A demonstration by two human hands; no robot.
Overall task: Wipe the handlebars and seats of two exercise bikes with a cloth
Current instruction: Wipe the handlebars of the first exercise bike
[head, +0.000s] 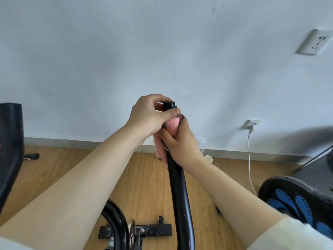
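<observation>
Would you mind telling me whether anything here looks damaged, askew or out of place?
Only small things: dark scuff marks high on the wall, and the upper socket looks tilted, possibly from the wide lens. The cloth sits normally round the handlebar.

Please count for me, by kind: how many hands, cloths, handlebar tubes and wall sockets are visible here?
hands: 2, left hand and right hand
pink cloth: 1
black handlebar tube: 1
wall sockets: 2
total: 6
</observation>
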